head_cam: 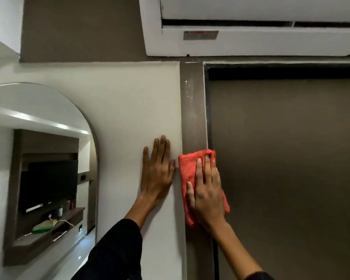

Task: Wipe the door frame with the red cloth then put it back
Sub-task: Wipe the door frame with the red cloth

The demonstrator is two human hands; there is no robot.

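— Pressing flat: my right hand, fingers together, pins the red cloth against the door frame. My left hand lies open on the white wall, fingers slightly spread, just beside the frame's edge.

— Room to move?

— Bare frame runs up to white specks and the air conditioner overhead. The cloth's lower edge hides under my palm; the mirror is cut off at left.
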